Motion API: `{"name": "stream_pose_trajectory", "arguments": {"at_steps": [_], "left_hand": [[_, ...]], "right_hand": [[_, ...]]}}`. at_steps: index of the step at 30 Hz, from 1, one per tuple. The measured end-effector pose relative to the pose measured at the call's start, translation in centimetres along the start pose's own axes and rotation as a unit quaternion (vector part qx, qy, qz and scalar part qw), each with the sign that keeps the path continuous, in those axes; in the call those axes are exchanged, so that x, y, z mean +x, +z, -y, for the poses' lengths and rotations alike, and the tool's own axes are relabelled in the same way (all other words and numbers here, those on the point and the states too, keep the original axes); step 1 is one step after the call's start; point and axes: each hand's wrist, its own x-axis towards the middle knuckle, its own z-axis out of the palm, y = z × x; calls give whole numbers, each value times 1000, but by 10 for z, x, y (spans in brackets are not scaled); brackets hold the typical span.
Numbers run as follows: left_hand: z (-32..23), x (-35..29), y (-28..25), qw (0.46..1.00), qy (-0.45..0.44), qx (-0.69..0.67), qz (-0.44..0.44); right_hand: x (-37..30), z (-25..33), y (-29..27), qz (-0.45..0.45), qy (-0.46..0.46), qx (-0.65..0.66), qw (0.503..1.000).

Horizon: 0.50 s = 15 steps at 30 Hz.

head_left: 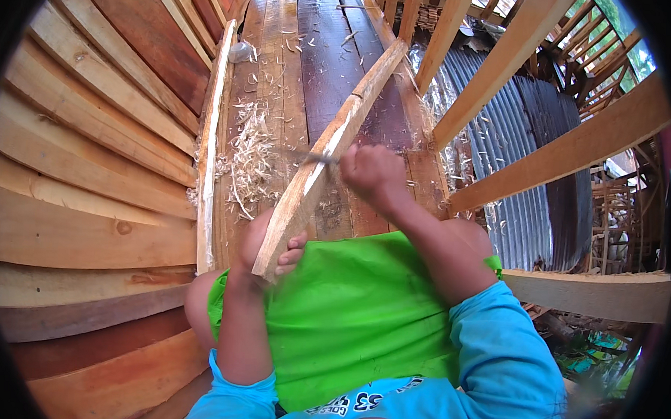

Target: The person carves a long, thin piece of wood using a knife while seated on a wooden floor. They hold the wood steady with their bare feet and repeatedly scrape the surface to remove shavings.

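A long wooden strip (327, 145) slants away from my lap toward the railing, its far end resting near the railing posts. My left hand (290, 254) is wrapped round the strip's near end from below, fingertips showing on its right side. Closed in a fist, my right hand (374, 174) grips a knife whose handle is hidden. The thin dark knife blade (317, 158) lies across the strip, left of the fist, somewhat blurred. Pale, freshly shaved patches and a dark notch show along the strip's upper face.
Curled wood shavings (252, 157) lie in a heap on the plank floor (320, 44). Another pale strip (212, 144) stretches along the plank wall (87, 236) at left. A wooden railing (476, 66) stands at right, with corrugated metal sheets (503, 142) beyond it. A small greyish-white object (241, 52) sits farther off.
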Motion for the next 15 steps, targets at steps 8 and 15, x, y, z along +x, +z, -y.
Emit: {"name": "stream_pose_trajectory", "arguments": {"at_steps": [8,15], "left_hand": [[-1,-1,-3,1000,0,-6,17],[-9,-4,-10,999,-18,-35,-1]], "right_hand": [[-27,31,-3,28,-23,-4,999],[-8,14,18,-24,-71,33,997]]}}
